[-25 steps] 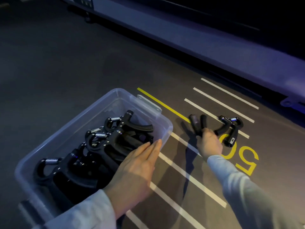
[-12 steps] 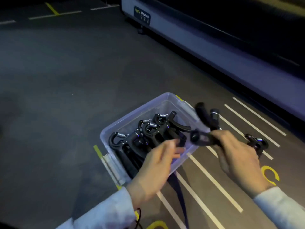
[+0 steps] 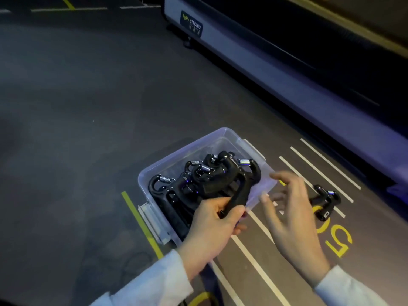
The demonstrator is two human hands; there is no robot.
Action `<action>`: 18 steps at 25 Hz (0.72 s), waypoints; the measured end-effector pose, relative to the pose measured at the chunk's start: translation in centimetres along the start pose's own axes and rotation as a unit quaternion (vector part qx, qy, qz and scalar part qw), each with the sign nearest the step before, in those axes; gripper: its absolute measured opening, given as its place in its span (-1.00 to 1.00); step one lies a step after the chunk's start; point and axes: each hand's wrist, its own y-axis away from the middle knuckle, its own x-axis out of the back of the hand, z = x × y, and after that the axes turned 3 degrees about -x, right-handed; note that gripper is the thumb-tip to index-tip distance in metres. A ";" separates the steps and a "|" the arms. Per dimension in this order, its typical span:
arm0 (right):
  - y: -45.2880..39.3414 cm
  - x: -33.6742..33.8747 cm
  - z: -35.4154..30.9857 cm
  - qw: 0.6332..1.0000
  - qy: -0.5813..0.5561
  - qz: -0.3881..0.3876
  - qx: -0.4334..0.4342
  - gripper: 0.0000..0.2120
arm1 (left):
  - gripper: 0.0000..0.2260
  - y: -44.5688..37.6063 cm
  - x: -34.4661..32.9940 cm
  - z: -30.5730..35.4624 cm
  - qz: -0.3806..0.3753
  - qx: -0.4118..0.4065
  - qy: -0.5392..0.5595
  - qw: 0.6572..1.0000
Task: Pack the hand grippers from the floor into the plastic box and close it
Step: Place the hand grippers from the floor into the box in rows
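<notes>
While packed with black hand grippers (image 3: 176, 191), clear plastic box (image 3: 154, 171) lidless, left hand (image 3: 212, 233) gripping top gripper's handle (image 3: 237, 195), right hand (image 3: 293, 219) spread, holding nothing.

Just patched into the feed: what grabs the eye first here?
The clear plastic box at centre, crowded with black hand grippers. The left hand grips the handle of one gripper at the box's near edge. One more gripper lies on the floor markings, beyond the open right hand.
</notes>
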 end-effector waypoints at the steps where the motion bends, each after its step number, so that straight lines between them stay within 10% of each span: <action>1: 0.2 -0.8 -0.5 0.989 -0.091 -0.034 -0.109 -0.88 | -0.90 -0.5 -0.7 -0.7 0.036 -0.022 -0.021 0.999; 5: -0.7 -2.2 -0.5 0.935 -0.215 -0.094 -0.266 -0.91 | -0.79 -1.7 -2.8 -2.4 0.088 -0.137 -0.245 0.956; 8: -3.3 -1.1 0.5 0.907 -0.267 -0.081 -0.316 -0.87 | -0.62 -2.3 -3.3 -2.0 -0.038 -0.178 -0.276 0.944; 14: -10.3 0.1 4.9 0.966 0.208 -0.054 -0.145 -0.78 | -0.56 -7.1 0.9 -2.4 -0.088 -0.213 -0.640 0.733; 18: -11.7 -1.4 5.0 0.960 0.267 -0.054 -0.056 -0.75 | -0.42 -9.0 2.2 -3.0 -0.130 -0.164 -0.719 0.663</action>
